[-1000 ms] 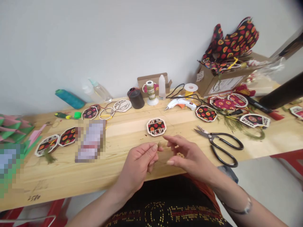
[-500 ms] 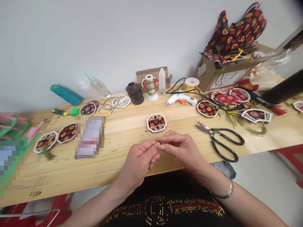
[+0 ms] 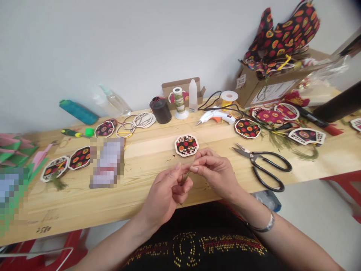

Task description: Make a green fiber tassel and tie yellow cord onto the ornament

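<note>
My left hand point(image 3: 165, 192) is curled around a thin bit of olive-green thread point(image 3: 185, 177), much of it hidden by the fingers. At the thread's upper end, my right hand point(image 3: 216, 171) is closed in a pinch with thumb and forefinger. Both hands meet over the table's front part. Just beyond them lies an eight-lobed pendant point(image 3: 186, 146) with dark floral fabric in a pale wooden fretwork frame. To the right of my right hand, black-handled scissors point(image 3: 261, 162) rest with their blades slightly apart.
At the back stand a white glue gun point(image 3: 217, 117), a black thread spool point(image 3: 160, 110), a ribbon roll point(image 3: 179, 101) and a white squeeze bottle point(image 3: 193, 96). A cardboard box point(image 3: 265, 86) with patterned fabric is at right. More pendants point(image 3: 79, 157) lie left, beside a blurred-out object point(image 3: 107, 162).
My fingers have shifted: the left thumb has lifted and the left fingers have opened somewhat, so the green thread shows more. My right hand has risen slightly. The pendant and scissors lie as before.
</note>
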The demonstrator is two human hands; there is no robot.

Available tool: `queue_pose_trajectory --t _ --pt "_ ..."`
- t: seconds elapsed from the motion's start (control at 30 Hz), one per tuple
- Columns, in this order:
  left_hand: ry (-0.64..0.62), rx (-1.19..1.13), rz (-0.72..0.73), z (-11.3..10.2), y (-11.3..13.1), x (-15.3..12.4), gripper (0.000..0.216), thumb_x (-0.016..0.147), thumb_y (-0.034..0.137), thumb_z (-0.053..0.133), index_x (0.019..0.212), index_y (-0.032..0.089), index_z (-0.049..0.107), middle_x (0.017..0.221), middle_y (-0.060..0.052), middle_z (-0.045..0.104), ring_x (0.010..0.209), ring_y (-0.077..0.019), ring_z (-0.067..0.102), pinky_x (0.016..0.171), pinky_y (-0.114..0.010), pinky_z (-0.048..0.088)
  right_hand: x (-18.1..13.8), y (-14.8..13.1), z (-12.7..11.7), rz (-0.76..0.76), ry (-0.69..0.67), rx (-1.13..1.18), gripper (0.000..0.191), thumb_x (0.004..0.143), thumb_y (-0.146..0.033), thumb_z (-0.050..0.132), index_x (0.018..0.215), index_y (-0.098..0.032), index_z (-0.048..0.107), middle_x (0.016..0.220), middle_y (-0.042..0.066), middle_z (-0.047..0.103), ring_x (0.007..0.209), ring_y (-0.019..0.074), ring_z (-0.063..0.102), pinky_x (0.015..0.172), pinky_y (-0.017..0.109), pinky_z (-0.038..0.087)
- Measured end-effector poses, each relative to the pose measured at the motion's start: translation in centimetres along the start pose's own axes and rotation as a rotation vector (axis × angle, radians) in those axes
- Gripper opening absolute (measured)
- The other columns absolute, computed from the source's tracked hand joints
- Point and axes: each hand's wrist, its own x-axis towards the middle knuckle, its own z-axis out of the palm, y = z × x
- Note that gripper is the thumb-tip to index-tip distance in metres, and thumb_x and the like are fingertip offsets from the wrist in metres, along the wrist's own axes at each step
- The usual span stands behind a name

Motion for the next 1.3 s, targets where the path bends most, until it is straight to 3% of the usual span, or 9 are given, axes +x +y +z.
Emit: queue_pose_trajectory --t 0.1,0.27,0.63,0.97,1.1,1.2,1.3 --pt "-0.015 -0.028 -0.039 0.0 0.2 0.0 0.038 0.085 0.042 0.049 0.095 0.011 0.068 0.058 -0.003 0.053 0.046 -0.0059 0.025 0.04 -0.019 0.013 0.1 -0.2 -0.1 0.007 -0.011 -0.06 0.007 0.073 -0.022 0.068 0.067 -0.022 0.071 0.083 0.002 0.055 0.081 0.0149 0.052 0.075 0.032 0.042" --pt "0.02 -0.016 -0.02 -0.1 0.0 0.1 0.026 0.084 0.028 0.056 0.097 0.011 0.069 0.073 -0.006 0.058 0.048 -0.0036 0.024 0.042 -0.017 0.014 0.2 -0.6 -0.3 0.008 -0.053 -0.089 0.016 0.075 -0.022 0.065 0.059 -0.02 0.068 0.083 0.004 0.054 0.088 0.0168 0.052 0.083 0.035 0.043" --pt "0.003 0.085 -0.082 -0.5 -0.3 0.4 0.02 0.076 0.026 0.067 0.087 0.011 0.072 0.076 -0.009 0.065 0.048 -0.0024 0.029 0.041 -0.015 0.019 0.2 -0.3 -0.7 0.02 -0.05 -0.104 0.012 0.072 -0.019 0.066 0.059 -0.019 0.065 0.088 0.003 0.052 0.088 0.0159 0.051 0.082 0.035 0.044" --pt "0.0 0.141 -0.049 -0.6 -0.7 0.5 0.013 0.075 0.023 0.066 0.073 0.011 0.069 0.061 -0.003 0.061 0.041 -0.0009 0.03 0.038 -0.014 0.02 0.3 -0.2 -1.0 -0.024 -0.044 -0.174 0.01 0.075 -0.017 0.063 0.066 -0.018 0.068 0.089 0.004 0.057 0.087 0.0156 0.056 0.079 0.033 0.044" --pt "0.087 0.124 0.035 -1.1 0.0 0.3 0.012 0.073 0.023 0.068 0.071 0.011 0.069 0.06 -0.003 0.063 0.041 -0.0003 0.031 0.038 -0.013 0.021 -0.2 -0.1 -3.1 -0.19 0.033 -0.5 0.012 0.081 -0.017 0.058 0.079 -0.017 0.07 0.089 0.006 0.06 0.085 0.0168 0.056 0.077 0.033 0.044" --pt "0.165 0.115 0.125 -1.8 0.5 0.3 0.01 0.072 0.021 0.07 0.073 0.011 0.069 0.059 -0.004 0.063 0.042 -0.0014 0.035 0.039 -0.013 0.024 -1.4 -0.2 -4.6 -0.3 -0.134 -0.794 0.015 0.084 -0.016 0.056 0.085 -0.017 0.07 0.084 0.007 0.06 0.083 0.018 0.052 0.073 0.032 0.042" --pt "0.212 0.131 0.197 -2.2 0.7 0.5 0.009 0.072 0.02 0.069 0.074 0.011 0.07 0.06 -0.004 0.064 0.044 -0.0022 0.037 0.039 -0.013 0.026 -2.6 -0.1 -4.5 -0.314 -0.315 -0.939 0.015 0.086 -0.017 0.054 0.087 -0.018 0.069 0.082 0.005 0.061 0.083 0.0192 0.048 0.072 0.032 0.039"
